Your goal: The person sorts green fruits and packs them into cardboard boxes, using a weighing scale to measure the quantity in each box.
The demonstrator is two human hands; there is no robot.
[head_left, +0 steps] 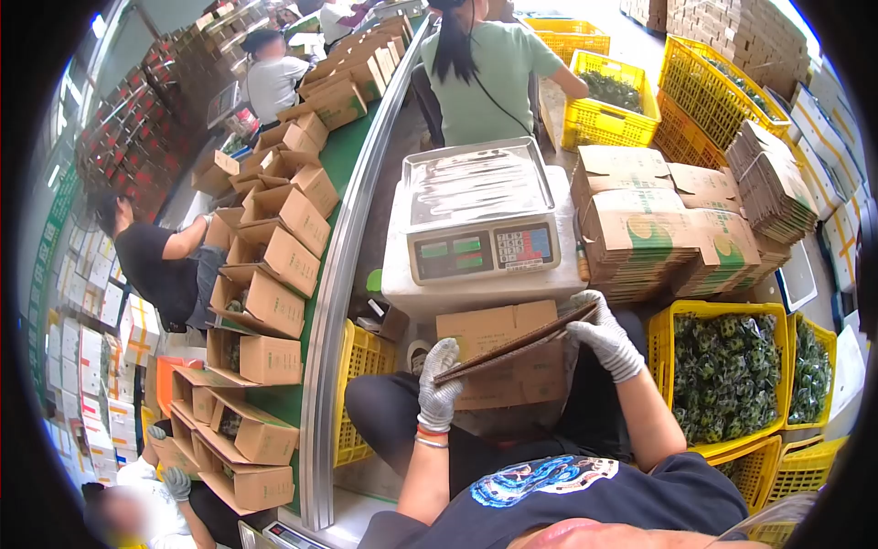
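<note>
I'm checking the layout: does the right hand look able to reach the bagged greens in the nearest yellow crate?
Probably yes, if the right hand releases the cardboard: the yellow crate is open above the bagged greens.

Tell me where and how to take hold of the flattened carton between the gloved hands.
Grip the flattened carton by its two opposite ends, one hand coming from each side. It looks thin and long, seen nearly edge-on and slanting up to the right, so pinching both ends should steady it best. The left hand and right hand hold it there.
</note>
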